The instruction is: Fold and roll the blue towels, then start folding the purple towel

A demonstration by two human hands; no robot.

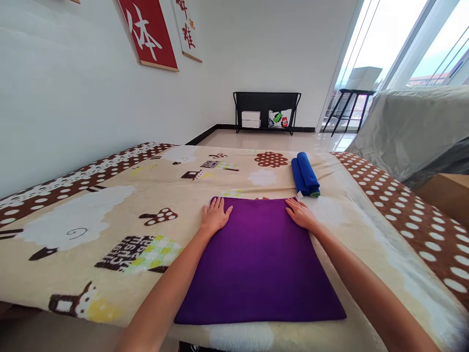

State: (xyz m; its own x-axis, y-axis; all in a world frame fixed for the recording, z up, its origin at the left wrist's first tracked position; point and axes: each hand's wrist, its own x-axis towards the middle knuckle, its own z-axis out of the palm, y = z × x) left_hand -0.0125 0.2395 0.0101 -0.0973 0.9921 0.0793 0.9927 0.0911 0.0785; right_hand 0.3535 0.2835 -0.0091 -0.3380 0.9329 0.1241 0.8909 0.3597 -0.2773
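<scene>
A purple cloth [260, 264] lies spread flat on the patterned blanket [120, 220], with its near edge close to the blanket's front. My left hand [216, 215] rests palm down on its far left corner, fingers stretched out. On the far right corner lies my right hand [301, 213], also flat with the fingers extended. Just beyond my right hand sits a rolled blue cloth [306, 175], with a small white tag and a bit of green at its near end.
A black rack [267, 101] holding white boxes and a bag stands against the back wall. At right are a black stool [351, 105], a sheet-covered piece of furniture [421, 122] and a cardboard box [449, 195]. Scrolls [148, 34] hang on the left wall.
</scene>
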